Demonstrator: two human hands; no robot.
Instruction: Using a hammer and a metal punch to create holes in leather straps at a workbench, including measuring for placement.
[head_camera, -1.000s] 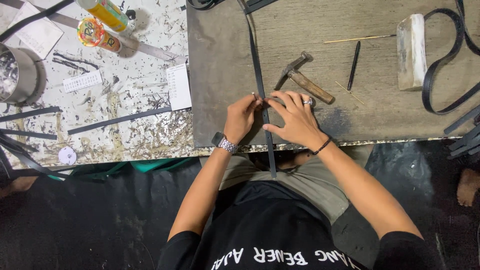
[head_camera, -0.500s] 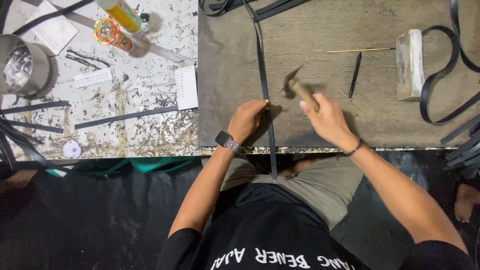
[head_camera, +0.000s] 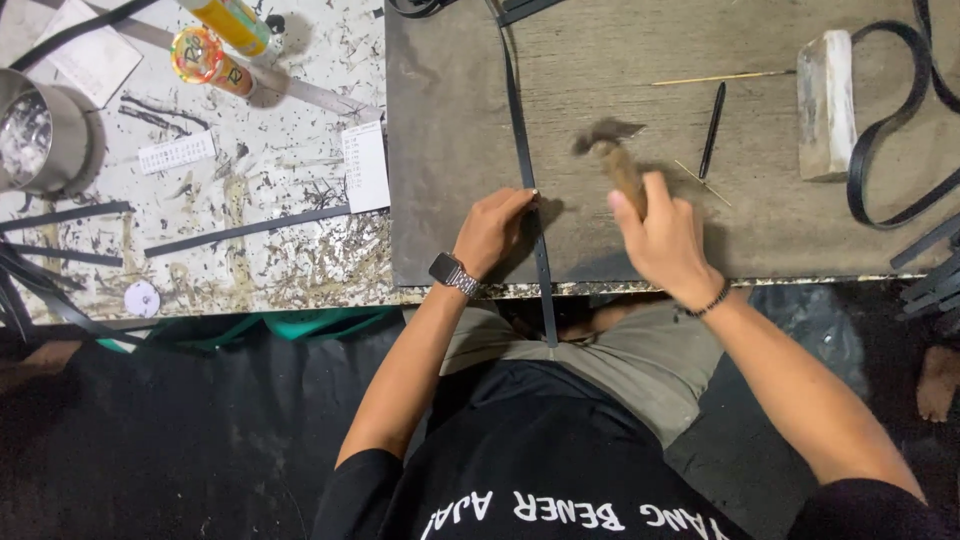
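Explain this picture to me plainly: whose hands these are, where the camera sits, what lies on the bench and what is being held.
The camera is worn on a person's head and looks down, so both arms belong to that one person, seated at a workbench. The left hand, with a watch on its wrist, presses a long black strap against a dark mat; the strap's end hangs over the bench edge toward the lap. The right hand grips a hammer by its wooden handle; its head is blurred. Right of it lie a black pen, two thin sticks, a pale block and looped black straps. Left of the mat, on a flecked surface, are a metal pot, two canisters, paper slips and more strap pieces.
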